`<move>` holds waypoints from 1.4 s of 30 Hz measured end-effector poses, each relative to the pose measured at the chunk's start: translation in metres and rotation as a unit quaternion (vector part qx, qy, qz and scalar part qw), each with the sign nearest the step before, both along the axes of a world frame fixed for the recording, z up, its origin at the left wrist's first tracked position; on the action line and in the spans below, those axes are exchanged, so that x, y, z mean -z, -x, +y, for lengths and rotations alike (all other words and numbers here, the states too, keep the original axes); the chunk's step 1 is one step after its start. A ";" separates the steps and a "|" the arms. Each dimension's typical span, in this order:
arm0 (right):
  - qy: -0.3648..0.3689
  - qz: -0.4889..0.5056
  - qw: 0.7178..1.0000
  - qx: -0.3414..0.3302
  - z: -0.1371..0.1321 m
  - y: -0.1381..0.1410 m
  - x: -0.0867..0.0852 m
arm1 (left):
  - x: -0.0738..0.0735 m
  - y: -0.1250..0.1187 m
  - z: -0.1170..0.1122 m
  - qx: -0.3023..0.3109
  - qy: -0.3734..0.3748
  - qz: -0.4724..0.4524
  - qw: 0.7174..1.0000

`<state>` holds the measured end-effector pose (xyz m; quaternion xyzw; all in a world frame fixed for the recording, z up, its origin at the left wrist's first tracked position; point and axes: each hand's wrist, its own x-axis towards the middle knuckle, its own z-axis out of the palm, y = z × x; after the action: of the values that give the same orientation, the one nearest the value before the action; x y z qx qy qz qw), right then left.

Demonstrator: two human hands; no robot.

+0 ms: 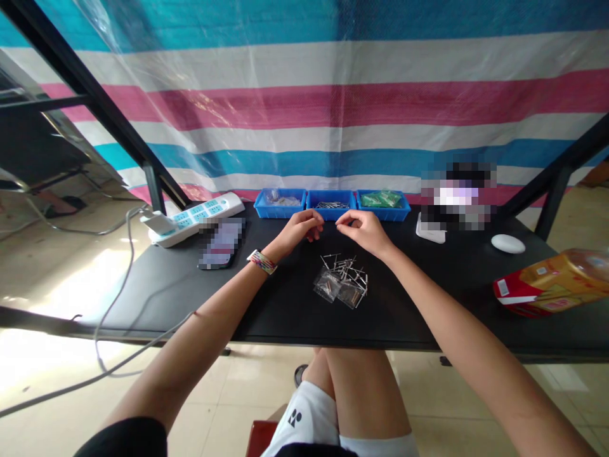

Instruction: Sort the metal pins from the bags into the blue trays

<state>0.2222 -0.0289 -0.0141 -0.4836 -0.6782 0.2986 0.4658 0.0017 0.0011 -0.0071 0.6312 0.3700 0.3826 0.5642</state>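
Fingers curled and pinched, my left hand (301, 230) hovers just in front of the middle blue bin (331, 214), which contains thin metal pieces (332, 205). My right hand (364, 231) faces it across a small gap, its thumb and fingertips closed together. Whatever either pinch may hold is too small to make out. Nearer me on the black table (280, 311) lies a loose pile of thin silvery pins that look like rivets (349, 270). Two small clear bags (328, 285) with little metal pieces inside lie against the pile.
A left blue bin (280, 211) holds clear plastic bags; a right blue bin (384, 212) holds green packets (382, 198). Leftward are a power strip (200, 216) and a phone (222, 244). Rightward are a white mouse (508, 244) and a large drink bottle (554, 282). A striped sheet (333, 101) hangs behind.
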 end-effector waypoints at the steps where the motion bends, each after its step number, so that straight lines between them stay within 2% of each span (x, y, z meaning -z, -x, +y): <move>1: 0.006 -0.038 0.997 -0.064 -0.007 0.001 -0.005 | 0.000 0.000 0.000 0.000 -0.002 0.000 1.000; 3: 0.002 -0.112 0.979 -0.168 -0.023 0.006 -0.016 | -0.001 0.000 -0.001 0.000 -0.006 -0.001 1.000; 7: -0.043 -0.283 0.921 -0.264 -0.060 0.020 -0.041 | -0.001 0.000 -0.002 0.000 -0.012 0.001 1.000; 9: -0.052 -0.361 0.891 -0.269 -0.074 0.026 -0.049 | -0.001 0.000 -0.002 0.004 -0.014 0.005 1.000; 12: -0.068 -0.439 0.861 -0.247 -0.084 0.032 -0.055 | 0.001 -0.001 -0.003 0.017 -0.017 0.007 1.000; 19: -0.091 -0.476 0.840 -0.244 -0.086 0.038 -0.048 | 0.005 -0.004 -0.003 0.027 -0.017 0.005 0.999; 28: -0.145 -0.439 0.853 -0.244 -0.088 0.048 -0.033 | 0.009 -0.003 0.001 0.015 -0.013 0.003 1.000; 32: -0.150 -0.391 0.887 -0.196 -0.083 0.046 -0.030 | 0.007 -0.003 0.000 0.011 -0.007 0.000 1.000; 35: -0.117 -0.274 0.944 -0.142 -0.069 0.041 -0.028 | 0.007 -0.003 0.000 0.024 0.003 -0.011 1.000; 38: -0.041 -0.075 0.991 -0.103 -0.049 0.033 -0.020 | 0.005 -0.004 0.000 0.064 0.018 -0.044 0.997; 40: 0.003 0.047 0.995 -0.083 -0.035 0.027 -0.014 | 0.004 -0.005 -0.001 0.080 0.021 -0.053 0.995; 42: 0.032 0.116 0.991 -0.058 -0.024 0.023 -0.008 | 0.003 -0.006 -0.003 0.080 0.011 -0.036 0.996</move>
<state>0.1993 -0.0534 -0.0063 -0.4205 -0.6363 0.4006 0.5077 0.0073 -0.0015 -0.0100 0.6384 0.3017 0.3549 0.6127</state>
